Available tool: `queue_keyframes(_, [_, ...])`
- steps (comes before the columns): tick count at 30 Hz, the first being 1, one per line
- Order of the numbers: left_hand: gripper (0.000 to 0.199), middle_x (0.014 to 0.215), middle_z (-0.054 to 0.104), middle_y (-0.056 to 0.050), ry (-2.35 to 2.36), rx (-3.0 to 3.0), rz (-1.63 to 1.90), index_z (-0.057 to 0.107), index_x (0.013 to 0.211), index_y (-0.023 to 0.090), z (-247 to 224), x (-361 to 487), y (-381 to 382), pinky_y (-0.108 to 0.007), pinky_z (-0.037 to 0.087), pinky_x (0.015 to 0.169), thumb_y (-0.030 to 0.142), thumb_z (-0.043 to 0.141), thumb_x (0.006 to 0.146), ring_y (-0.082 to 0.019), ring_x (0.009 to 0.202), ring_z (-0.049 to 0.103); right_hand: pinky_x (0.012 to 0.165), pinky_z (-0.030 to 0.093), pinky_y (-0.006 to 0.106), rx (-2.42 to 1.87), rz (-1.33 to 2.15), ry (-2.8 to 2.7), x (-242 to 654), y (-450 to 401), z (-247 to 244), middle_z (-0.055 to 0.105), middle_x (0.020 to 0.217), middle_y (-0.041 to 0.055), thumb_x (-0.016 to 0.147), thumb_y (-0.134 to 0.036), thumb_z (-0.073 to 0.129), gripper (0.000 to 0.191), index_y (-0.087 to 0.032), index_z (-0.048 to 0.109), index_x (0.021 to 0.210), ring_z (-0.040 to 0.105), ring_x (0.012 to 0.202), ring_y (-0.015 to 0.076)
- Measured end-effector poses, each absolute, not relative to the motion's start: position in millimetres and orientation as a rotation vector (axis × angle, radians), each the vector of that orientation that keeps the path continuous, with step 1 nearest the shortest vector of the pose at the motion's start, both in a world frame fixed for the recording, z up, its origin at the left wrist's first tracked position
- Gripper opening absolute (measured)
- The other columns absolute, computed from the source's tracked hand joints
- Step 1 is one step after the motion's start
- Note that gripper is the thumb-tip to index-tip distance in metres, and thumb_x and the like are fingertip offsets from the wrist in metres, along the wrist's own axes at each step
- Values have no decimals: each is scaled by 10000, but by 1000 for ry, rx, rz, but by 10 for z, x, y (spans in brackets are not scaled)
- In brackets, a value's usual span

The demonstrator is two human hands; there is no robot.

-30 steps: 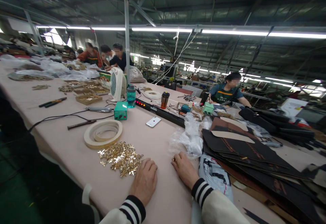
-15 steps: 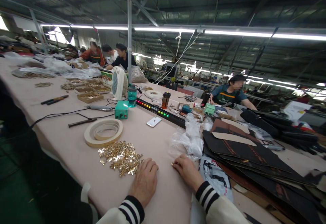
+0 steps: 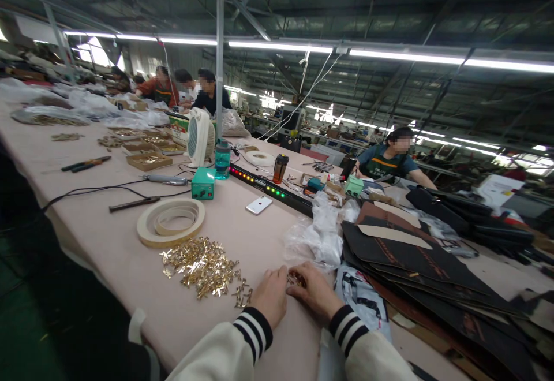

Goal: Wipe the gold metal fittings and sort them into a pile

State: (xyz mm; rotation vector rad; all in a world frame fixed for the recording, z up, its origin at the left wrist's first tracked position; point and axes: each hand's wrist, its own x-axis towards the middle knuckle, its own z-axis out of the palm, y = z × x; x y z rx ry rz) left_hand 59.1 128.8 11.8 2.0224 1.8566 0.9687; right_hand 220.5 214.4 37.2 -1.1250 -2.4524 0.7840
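A pile of small gold-coloured metal pieces [image 3: 203,266] lies on the pink-covered table [image 3: 173,335]. A few loose gold pieces [image 3: 243,295] lie beside my left hand. My left hand [image 3: 270,295] rests on the table, its fingers together and their tips close against my right hand; what they hold, if anything, is hidden. My right hand [image 3: 315,290] is curled around several gold metal pieces [image 3: 295,278], which show between its thumb and fingers. The exact kind of these pieces is too small to tell.
Behind the pile lie rolls of tape [image 3: 145,228], a green box [image 3: 202,183] and a phone [image 3: 258,205]. Right of my hands are a plastic bag [image 3: 318,239] and stacked dark leather panels [image 3: 389,254]. A co-worker [image 3: 385,159] works across the table.
My left hand has moved right, away from the pile and against my right hand, uncovering a few loose gold pieces. Several gold pieces now show in my right hand.
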Motion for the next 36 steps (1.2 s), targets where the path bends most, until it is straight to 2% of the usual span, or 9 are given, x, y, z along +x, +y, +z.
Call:
queue_keyframes(5, [624,1198,701,-103,1747,1868,1169,544,1321,195,-72,661,1325,-379,561,1003,-43,487,747,-224,1110,679,886,486,330,-1113,785,-2440,2147,2107,340,662,986,46,898,-361,680,186,-222,724,1013,629,965,225])
queue_keyframes(9, [575,1245,650,-116,1702,1749,1327,478,1359,189,-144,664,1241,-368,601,950,-22,438,826,-184,1066,692,846,482,332,-1138,767,-2432,2144,2083,312,637,978,53,894,-328,668,137,-207,673,959,617,915,222])
queue_keyframes(14, [570,1221,632,-100,1626,1749,1380,487,1349,204,-114,693,1166,-387,594,982,-18,453,826,-191,1101,664,888,463,351,-1140,757,-2413,2159,2054,332,629,1003,66,854,-240,660,109,-214,602,942,599,959,238])
queue_keyframes(20, [551,1174,631,-95,1607,1747,1398,506,1315,210,-81,693,1163,-431,597,967,-16,446,815,-204,1037,666,825,479,343,-1129,884,-2301,2260,2092,353,657,883,26,820,-260,669,146,-226,596,942,611,857,219])
queue_keyframes(22, [536,1168,631,-96,1609,1749,1389,515,1302,206,-77,688,1167,-427,596,963,-13,446,817,-204,1029,663,771,496,326,-1124,980,-2215,2311,2139,339,662,854,16,851,-330,650,165,-222,587,960,629,816,204])
queue_keyframes(27, [507,1123,633,-84,1619,1769,1347,550,1269,209,-67,684,1161,-418,574,961,0,439,821,-209,1018,644,609,481,286,-1121,1200,-1981,2420,2283,349,636,803,1,844,-554,660,397,-204,564,1004,613,672,163])
queue_keyframes(32, [499,1246,616,-94,1721,1866,1208,544,1341,209,-9,734,1147,-456,506,1036,95,533,855,-255,1136,589,623,496,288,-1074,1239,-1875,2414,2429,488,622,784,-16,799,-664,697,538,-202,561,1039,593,645,141])
queue_keyframes(34, [476,1266,611,-89,1810,1927,1116,554,1347,217,34,774,1151,-465,482,1051,141,569,877,-272,1175,562,633,502,292,-1073,1206,-1878,2367,2511,535,626,790,-13,785,-660,709,544,-200,571,1042,601,659,146])
queue_keyframes(36, [395,1199,620,-78,1907,1947,1042,602,1287,236,77,817,1162,-440,500,993,169,584,898,-270,1126,575,618,495,290,-1095,1160,-1914,2308,2605,562,630,767,-11,796,-610,702,490,-191,587,1022,607,656,154])
